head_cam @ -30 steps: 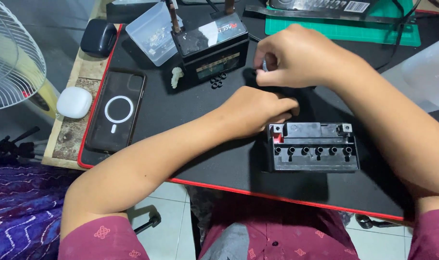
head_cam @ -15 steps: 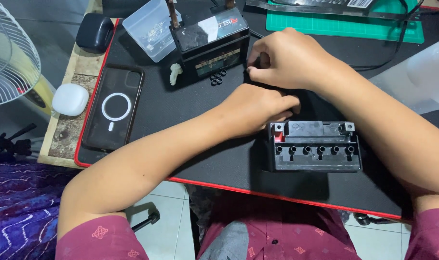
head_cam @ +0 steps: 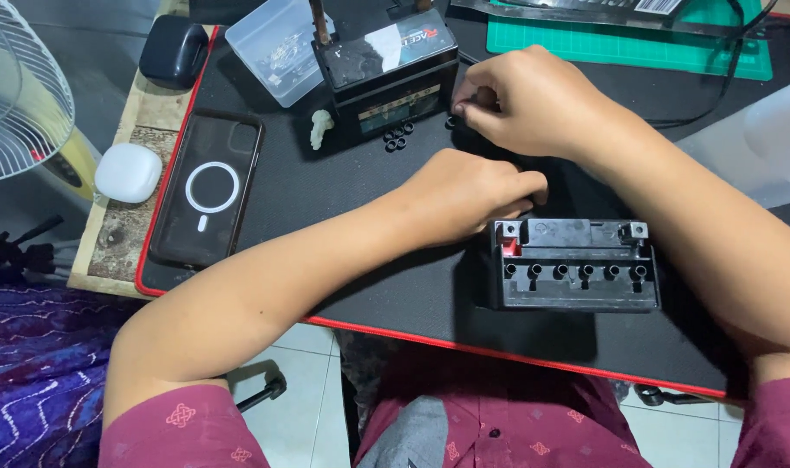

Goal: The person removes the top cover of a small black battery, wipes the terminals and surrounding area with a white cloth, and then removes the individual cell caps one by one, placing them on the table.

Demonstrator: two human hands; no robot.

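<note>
Right hand (head_cam: 533, 100) pinching tiny black ring (head_cam: 452, 122), light, slippery; left hand (head_cam: 473, 195) fisted beside heavy rigid battery (head_cam: 573, 264).

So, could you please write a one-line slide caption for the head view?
Right hand pinches a small black ring beside a battery; left hand rests by an open black battery case.

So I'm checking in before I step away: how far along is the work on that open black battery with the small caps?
Done: the battery lies on the black mat with its six filler holes uncovered. In hand: the right hand pinches at a small black ring by the second battery; the left hand rests curled beside the open one. Left: four more small rings wait on the mat, and nothing covers the holes yet.
</note>
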